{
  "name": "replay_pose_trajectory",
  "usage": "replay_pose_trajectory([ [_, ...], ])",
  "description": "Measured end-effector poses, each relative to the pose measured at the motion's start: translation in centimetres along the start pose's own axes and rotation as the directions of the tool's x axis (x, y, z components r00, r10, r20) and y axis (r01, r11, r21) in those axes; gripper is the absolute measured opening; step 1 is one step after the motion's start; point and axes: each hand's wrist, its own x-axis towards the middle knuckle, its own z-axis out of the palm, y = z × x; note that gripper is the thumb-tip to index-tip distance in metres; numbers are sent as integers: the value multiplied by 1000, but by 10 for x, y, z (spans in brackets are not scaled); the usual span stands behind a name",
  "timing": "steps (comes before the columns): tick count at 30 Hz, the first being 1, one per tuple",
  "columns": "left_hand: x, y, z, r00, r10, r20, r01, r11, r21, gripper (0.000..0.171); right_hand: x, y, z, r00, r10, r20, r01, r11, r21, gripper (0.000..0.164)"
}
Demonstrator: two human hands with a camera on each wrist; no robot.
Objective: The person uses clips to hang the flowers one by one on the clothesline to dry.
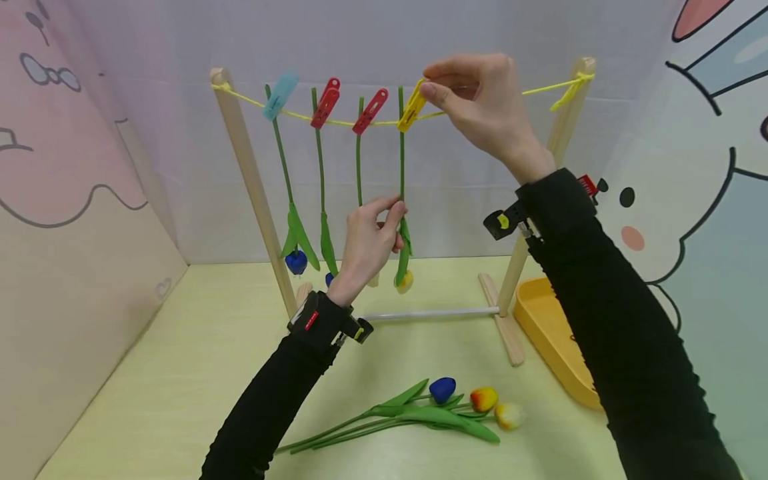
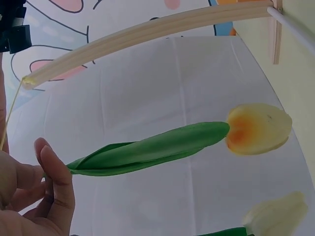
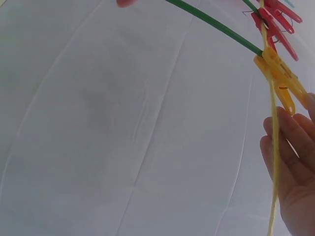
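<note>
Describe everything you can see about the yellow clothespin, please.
The yellow clothespin looks plastic, with two arms spread apart at the outer ends. It's the rightmost clip on the yellow cord, tilted, its upper end leaning right in the head view. Its lower end meets the cord and a green stem; the right hand has the upper end in its grip.

Tabletop booth (image 1: 162, 373); cartoon-printed side walls (image 1: 66, 147)
</note>
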Motion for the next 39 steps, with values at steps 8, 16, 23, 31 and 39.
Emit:
replay_pose_trajectory([
  [8,-6,-1,-1,1000,25,14,-25,999,24,42,-8,1,0,997,-78,-21,77,996,-46,29],
  [16,-22,-1,-3,997,69,-36,-66,995,68,48,-22,5,0,982,-150,-113,144,988,-63,30],
  [23,-44,-6,-1,996,79,-28,-76,993,94,47,-45,8,-1,973,-186,-139,183,982,-36,30],
  [31,-68,-17,4,998,65,-1,-65,989,131,48,-72,10,-1,967,-232,-106,229,973,-39,29],
  [39,-90,-28,6,999,32,33,-37,988,152,48,-107,36,-7,982,-160,-99,157,987,-33,28],
])
